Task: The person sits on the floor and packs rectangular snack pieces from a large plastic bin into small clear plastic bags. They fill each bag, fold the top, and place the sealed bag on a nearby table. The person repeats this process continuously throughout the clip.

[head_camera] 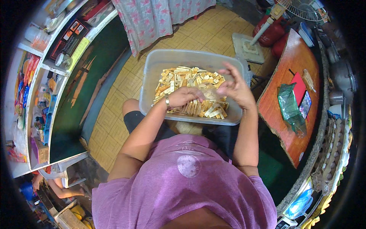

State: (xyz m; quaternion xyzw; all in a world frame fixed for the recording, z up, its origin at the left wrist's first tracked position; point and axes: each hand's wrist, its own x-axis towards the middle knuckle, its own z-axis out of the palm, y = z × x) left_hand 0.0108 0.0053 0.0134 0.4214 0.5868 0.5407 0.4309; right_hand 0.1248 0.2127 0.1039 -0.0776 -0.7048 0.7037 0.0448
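Observation:
On my lap is a translucent plastic tub (240, 67) with many pale brown, stick-shaped toasted bread or biscuit pieces (186, 75) inside. My left hand (184, 96), with a metal watch (167, 101) on its wrist, is over the near half of the tub. Its fingers pinch what looks like a clear plastic bag (210, 93), blurred and see-through. My right hand (233, 86) is raised at the bag's other side, fingers spread and blurred; whether its thumb and forefinger grip the plastic is unclear. Below my left hand, several pieces (190, 108) stand in a neat row.
To the right, a wooden table (274, 97) bears a green plastic pack (287, 103), a red flat item (298, 86) and a phone (306, 101). A fan's base (248, 48) stands beyond the tub. Shelves (43, 74) line the left; another person's leg (61, 191) shows at lower left.

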